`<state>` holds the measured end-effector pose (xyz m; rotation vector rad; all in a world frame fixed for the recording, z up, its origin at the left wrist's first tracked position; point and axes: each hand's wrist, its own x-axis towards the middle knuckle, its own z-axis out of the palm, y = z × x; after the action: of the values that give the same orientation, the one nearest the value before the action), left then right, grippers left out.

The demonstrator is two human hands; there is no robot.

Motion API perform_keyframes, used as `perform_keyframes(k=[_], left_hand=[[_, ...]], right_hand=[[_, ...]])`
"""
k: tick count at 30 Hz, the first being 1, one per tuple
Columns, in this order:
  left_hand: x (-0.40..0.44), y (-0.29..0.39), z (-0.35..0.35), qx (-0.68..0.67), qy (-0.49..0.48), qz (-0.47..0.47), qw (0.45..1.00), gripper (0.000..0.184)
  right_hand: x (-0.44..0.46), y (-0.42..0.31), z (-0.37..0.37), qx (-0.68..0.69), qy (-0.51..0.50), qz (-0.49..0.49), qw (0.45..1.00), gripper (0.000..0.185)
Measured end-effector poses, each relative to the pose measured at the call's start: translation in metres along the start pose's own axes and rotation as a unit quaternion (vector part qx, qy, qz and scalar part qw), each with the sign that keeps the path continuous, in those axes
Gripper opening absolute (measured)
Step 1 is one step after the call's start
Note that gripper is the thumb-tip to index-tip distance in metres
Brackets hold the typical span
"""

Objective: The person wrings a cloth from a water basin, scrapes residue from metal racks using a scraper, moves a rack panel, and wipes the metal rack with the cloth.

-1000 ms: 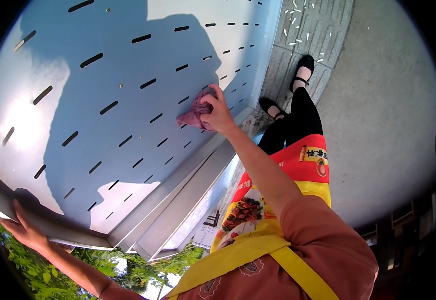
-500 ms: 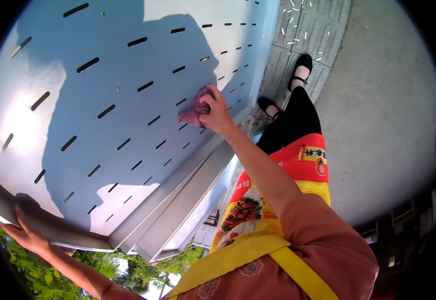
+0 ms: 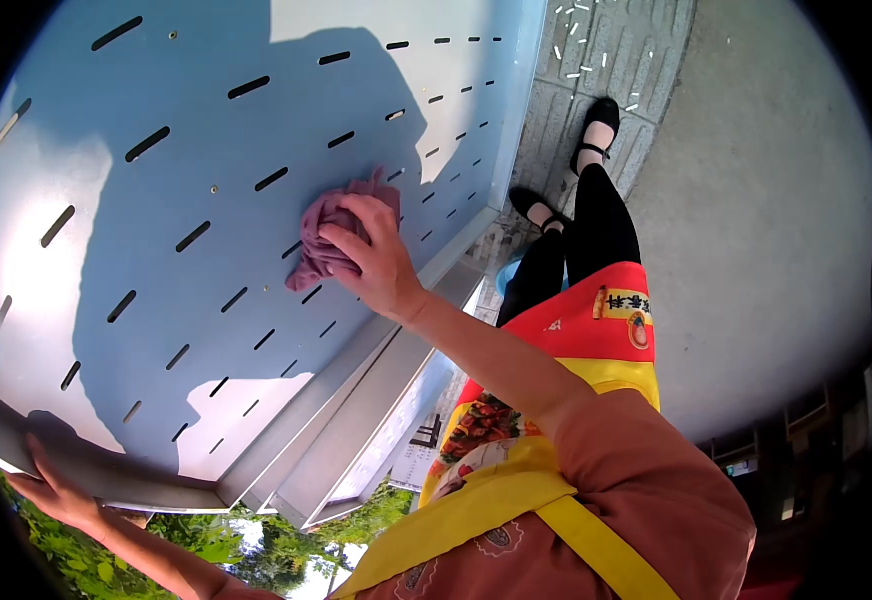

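My right hand (image 3: pixel 371 255) is closed on a crumpled mauve cloth (image 3: pixel 321 225). The cloth lies against a large pale metal panel (image 3: pixel 196 300) with rows of slots, inside my shadow. Parts of the cloth stick out above and below my fingers. At the lower left, my left hand (image 3: pixel 61 495) grips the panel's raised rim (image 3: pixel 146 485), thumb and fingers apart; some of its fingertips are hard to make out.
Metal ledges (image 3: pixel 336 420) run along the panel's near side. My feet in black shoes (image 3: pixel 596 135) stand on textured paving scattered with small white bits (image 3: pixel 576 70). A blue bucket-like thing (image 3: pixel 506 275) shows partly behind my leg. Green leaves (image 3: pixel 106 560) lie beyond the rim.
My right hand has slid the cloth leftward and slightly down across the panel. More of the cloth shows, spread wider. My left hand stays at the rim.
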<state>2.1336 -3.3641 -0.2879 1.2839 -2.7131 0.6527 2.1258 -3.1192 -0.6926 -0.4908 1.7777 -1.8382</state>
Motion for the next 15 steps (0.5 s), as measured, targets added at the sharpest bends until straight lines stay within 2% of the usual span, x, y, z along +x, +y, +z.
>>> perform_keyframes(k=[2,3,5,8,9,10,13,15], left_hand=[[0.0,0.001,0.001,-0.025,0.0,-0.015,1.0,0.051],[0.001,0.004,0.002,-0.019,-0.001,-0.017,1.0,0.05],[-0.001,0.014,0.0,-0.007,0.001,-0.027,1.0,0.049],[-0.001,0.004,-0.003,-0.013,0.004,-0.03,0.999,0.048],[-0.001,0.0,-0.001,-0.016,0.006,-0.029,0.999,0.047],[-0.004,0.002,0.004,-0.016,0.016,-0.034,0.999,0.047],[-0.004,-0.005,0.002,0.007,0.02,-0.019,1.0,0.047],[-0.006,-0.005,0.002,-0.001,0.018,-0.031,0.999,0.047]], right_hand=[[-0.004,0.014,0.007,-0.124,-0.058,-0.064,0.989,0.055],[-0.012,0.039,0.011,-0.113,-0.007,0.057,0.992,0.057],[-0.031,0.097,0.016,-0.083,0.091,0.287,0.95,0.061],[-0.012,0.114,0.001,0.003,0.172,0.457,0.873,0.065],[-0.014,0.095,0.005,-0.086,0.13,0.346,0.925,0.063],[-0.015,0.081,0.01,-0.175,0.083,0.231,0.953,0.06],[0.003,0.107,0.01,-0.22,0.073,0.206,0.951,0.057],[0.067,0.14,-0.017,-0.046,0.137,0.377,0.915,0.057]])
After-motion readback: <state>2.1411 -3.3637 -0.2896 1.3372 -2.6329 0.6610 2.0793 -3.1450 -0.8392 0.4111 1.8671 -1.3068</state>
